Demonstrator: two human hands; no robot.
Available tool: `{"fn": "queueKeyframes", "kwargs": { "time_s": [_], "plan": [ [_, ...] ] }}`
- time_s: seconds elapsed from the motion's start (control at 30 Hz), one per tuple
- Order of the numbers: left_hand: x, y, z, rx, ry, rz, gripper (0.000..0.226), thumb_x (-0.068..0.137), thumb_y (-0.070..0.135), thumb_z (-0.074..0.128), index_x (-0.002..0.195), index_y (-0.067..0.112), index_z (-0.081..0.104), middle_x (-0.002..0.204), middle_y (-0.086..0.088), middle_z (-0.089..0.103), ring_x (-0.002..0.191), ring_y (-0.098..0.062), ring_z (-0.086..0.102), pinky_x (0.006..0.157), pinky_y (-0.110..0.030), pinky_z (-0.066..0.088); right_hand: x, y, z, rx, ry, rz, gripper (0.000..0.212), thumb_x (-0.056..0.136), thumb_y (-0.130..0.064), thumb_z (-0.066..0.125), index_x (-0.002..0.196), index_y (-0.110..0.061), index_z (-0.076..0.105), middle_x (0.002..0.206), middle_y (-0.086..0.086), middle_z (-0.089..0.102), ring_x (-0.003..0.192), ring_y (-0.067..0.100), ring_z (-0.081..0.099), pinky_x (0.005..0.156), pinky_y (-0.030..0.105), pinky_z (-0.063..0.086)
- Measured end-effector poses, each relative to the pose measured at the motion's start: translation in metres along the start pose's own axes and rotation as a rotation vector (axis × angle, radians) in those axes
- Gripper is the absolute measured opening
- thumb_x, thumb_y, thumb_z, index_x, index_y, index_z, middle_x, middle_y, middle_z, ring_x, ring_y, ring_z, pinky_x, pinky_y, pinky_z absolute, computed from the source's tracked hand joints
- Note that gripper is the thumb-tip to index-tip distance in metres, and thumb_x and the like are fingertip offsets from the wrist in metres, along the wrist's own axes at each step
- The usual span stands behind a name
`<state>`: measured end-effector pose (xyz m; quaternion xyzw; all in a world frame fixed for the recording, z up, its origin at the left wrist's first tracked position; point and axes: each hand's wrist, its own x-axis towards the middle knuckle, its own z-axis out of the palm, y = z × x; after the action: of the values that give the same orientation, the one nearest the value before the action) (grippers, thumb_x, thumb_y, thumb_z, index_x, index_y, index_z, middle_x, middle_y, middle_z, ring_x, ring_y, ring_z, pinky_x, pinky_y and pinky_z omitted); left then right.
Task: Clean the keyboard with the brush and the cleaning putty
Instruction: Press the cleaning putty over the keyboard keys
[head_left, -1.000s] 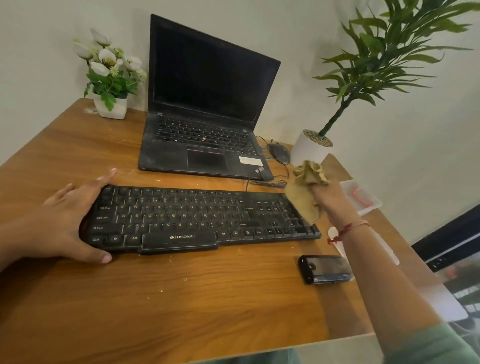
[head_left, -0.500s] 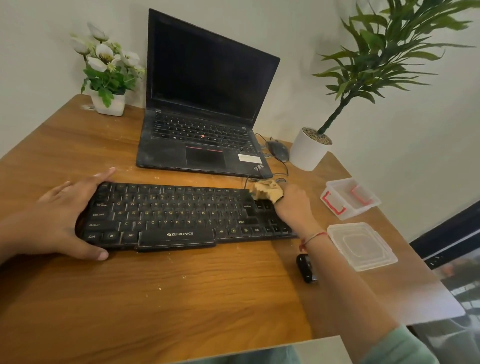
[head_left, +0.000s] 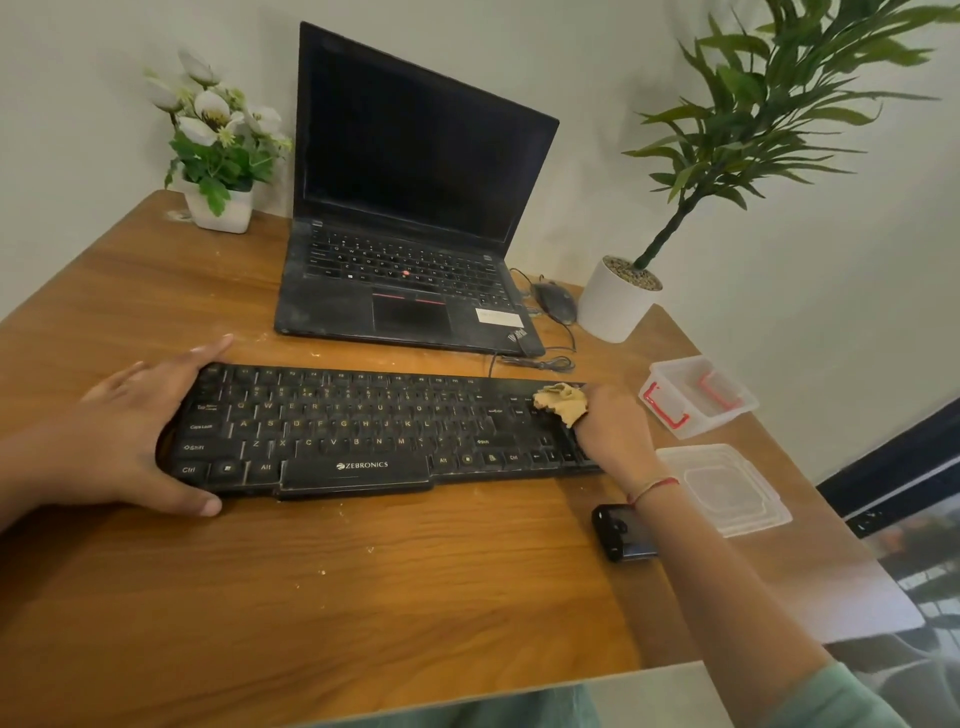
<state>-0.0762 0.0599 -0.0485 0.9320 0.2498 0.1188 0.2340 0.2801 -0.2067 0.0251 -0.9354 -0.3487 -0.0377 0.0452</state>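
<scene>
The black Zebronics keyboard (head_left: 363, 431) lies flat on the wooden table (head_left: 415, 597). Its long axis runs left to right, and its space bar edge faces the person. The left grip (head_left: 124, 441) clasps the keyboard's left end, thumb on the near edge and fingers over the far corner. The right grip (head_left: 615, 431) holds a tan lump of cleaning putty (head_left: 561, 404) against the keys at the right end. An open laptop (head_left: 410, 218) stands behind.
</scene>
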Motion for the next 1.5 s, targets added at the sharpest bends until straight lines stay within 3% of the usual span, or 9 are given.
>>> {"fn": "queueKeyframes", "kwargs": {
  "time_s": [0.2, 0.33, 0.5, 0.63, 0.77, 0.97, 1.07, 1.23, 1.5],
  "plan": [
    [0.002, -0.003, 0.001, -0.004, -0.015, -0.015, 0.147, 0.023, 0.085, 0.071, 0.145, 0.049, -0.003, 0.143, -0.002, 0.039, 0.129, -0.026, 0.037, 0.111, -0.052, 0.025, -0.016, 0.001, -0.01, 0.174, -0.081, -0.114, 0.012, 0.094, -0.02, 0.053, 0.099, -0.015, 0.063, 0.089, -0.001, 0.062, 0.084, 0.017, 0.059, 0.068, 0.028, 0.046],
    [-0.001, 0.0, 0.0, 0.001, -0.025, -0.019, 0.146, 0.024, 0.087, 0.068, 0.144, 0.052, -0.007, 0.147, 0.001, 0.034, 0.132, -0.023, 0.034, 0.113, -0.05, 0.022, -0.004, 0.017, -0.045, 0.686, 0.004, 0.081, 0.014, 0.094, -0.013, 0.05, 0.1, -0.01, 0.063, 0.09, 0.002, 0.062, 0.091, 0.022, 0.06, 0.078, 0.033, 0.047],
    [-0.004, 0.008, -0.003, -0.01, -0.018, -0.022, 0.142, 0.023, 0.091, 0.063, 0.141, 0.055, -0.008, 0.146, 0.003, 0.033, 0.132, -0.021, 0.032, 0.114, -0.048, 0.019, -0.005, 0.006, -0.048, 0.045, 0.084, 0.128, 0.019, 0.096, -0.01, 0.041, 0.086, -0.003, 0.056, 0.106, 0.017, 0.064, 0.098, 0.033, 0.06, 0.073, 0.034, 0.04],
    [-0.003, 0.006, -0.001, -0.01, -0.009, -0.018, 0.142, 0.024, 0.09, 0.064, 0.14, 0.056, -0.01, 0.147, 0.001, 0.034, 0.133, -0.022, 0.033, 0.114, -0.049, 0.021, -0.021, -0.013, -0.018, -0.038, -0.044, 0.049, 0.014, 0.092, -0.012, 0.055, 0.104, -0.01, 0.06, 0.102, 0.008, 0.063, 0.095, 0.023, 0.062, 0.075, 0.03, 0.051],
    [-0.003, 0.008, -0.003, -0.02, -0.018, -0.022, 0.141, 0.024, 0.089, 0.065, 0.139, 0.057, -0.01, 0.147, 0.001, 0.034, 0.133, -0.022, 0.033, 0.114, -0.05, 0.023, -0.03, -0.017, -0.016, 0.029, -0.047, -0.044, 0.016, 0.092, -0.014, 0.055, 0.107, -0.016, 0.062, 0.099, 0.004, 0.066, 0.088, 0.02, 0.061, 0.066, 0.026, 0.044],
    [-0.005, 0.01, -0.002, -0.02, -0.018, -0.025, 0.141, 0.024, 0.091, 0.063, 0.139, 0.057, -0.012, 0.148, 0.0, 0.032, 0.134, -0.022, 0.032, 0.114, -0.049, 0.021, -0.012, 0.019, -0.05, 0.385, -0.003, 0.061, 0.021, 0.092, -0.02, 0.055, 0.071, -0.016, 0.055, 0.072, 0.003, 0.06, 0.078, 0.028, 0.061, 0.064, 0.032, 0.046],
    [-0.003, 0.009, -0.002, -0.016, -0.02, -0.015, 0.145, 0.024, 0.091, 0.063, 0.141, 0.053, -0.012, 0.149, -0.001, 0.031, 0.134, -0.023, 0.032, 0.114, -0.049, 0.02, -0.007, 0.024, -0.046, 0.238, 0.148, 0.124, 0.014, 0.092, -0.016, 0.051, 0.084, -0.009, 0.061, 0.083, 0.01, 0.065, 0.082, 0.031, 0.063, 0.067, 0.035, 0.049],
    [-0.004, 0.009, -0.002, -0.018, -0.009, -0.018, 0.143, 0.023, 0.092, 0.062, 0.14, 0.055, -0.012, 0.147, 0.0, 0.034, 0.133, -0.024, 0.034, 0.114, -0.049, 0.021, -0.022, -0.003, -0.012, -0.024, -0.039, 0.052, 0.016, 0.09, -0.01, 0.055, 0.105, -0.011, 0.06, 0.101, 0.008, 0.065, 0.092, 0.024, 0.062, 0.069, 0.028, 0.048],
    [0.0, 0.002, -0.001, -0.062, -0.009, 0.004, 0.146, 0.022, 0.085, 0.07, 0.142, 0.054, -0.006, 0.145, 0.0, 0.035, 0.131, -0.025, 0.035, 0.111, -0.052, 0.024, -0.032, -0.006, -0.028, 0.219, -0.123, -0.012, 0.01, 0.093, -0.022, 0.055, 0.089, -0.015, 0.061, 0.084, 0.001, 0.063, 0.079, 0.017, 0.06, 0.063, 0.025, 0.045]
  ]
}}
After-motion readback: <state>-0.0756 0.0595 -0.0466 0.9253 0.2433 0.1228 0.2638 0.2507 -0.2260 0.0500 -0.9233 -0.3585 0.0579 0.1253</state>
